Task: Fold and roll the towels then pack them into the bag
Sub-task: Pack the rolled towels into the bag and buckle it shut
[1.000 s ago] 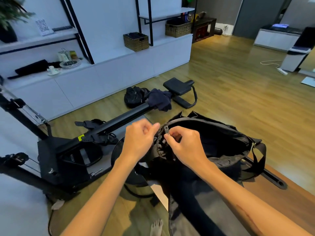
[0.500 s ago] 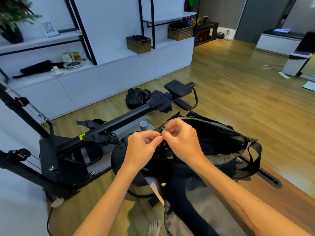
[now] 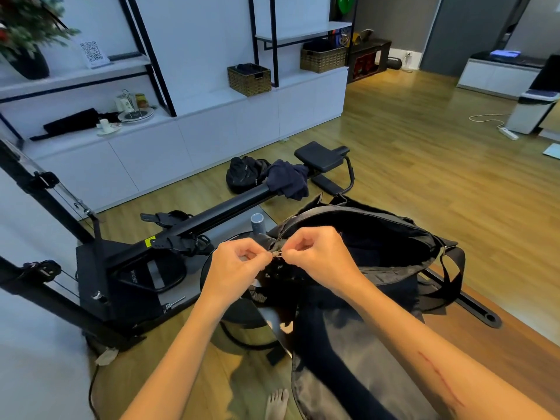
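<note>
At the far left of the room, a potted plant (image 3: 22, 34) and a card with a square code (image 3: 92, 53) sit on the white shelves (image 3: 75, 75), with a folded black umbrella (image 3: 71, 122) and a tray of cups (image 3: 135, 112) on the ledge below. A black rowing machine (image 3: 127, 268) stretches across the wooden floor (image 3: 424, 165) from lower left towards the middle, a dark towel (image 3: 288, 181) draped over its rail just in front of the seat (image 3: 318, 156), and a small black backpack (image 3: 244, 174) slumped on the floor beside that. Two woven baskets (image 3: 250, 78) stand on the white cabinet behind.

In the centre, my left hand (image 3: 235, 272) has its fingertips curled tight round the end of the bag's (image 3: 378, 247) zip, while my right hand (image 3: 318, 257) pinches the small metal zip pull (image 3: 277, 253) between thumb and forefinger; the two hands all but touch at that spot. The black bag sits directly in front of me with its mouth gaping wide and its strap (image 3: 451, 280) hanging down the right side. What lies inside is too dark to make out. A grey cylinder (image 3: 257, 222) stands just behind the bag's left end.

To the far right, a white power strip (image 3: 509, 133) and its cable lie on the floor near a white bin (image 3: 533, 110).
</note>
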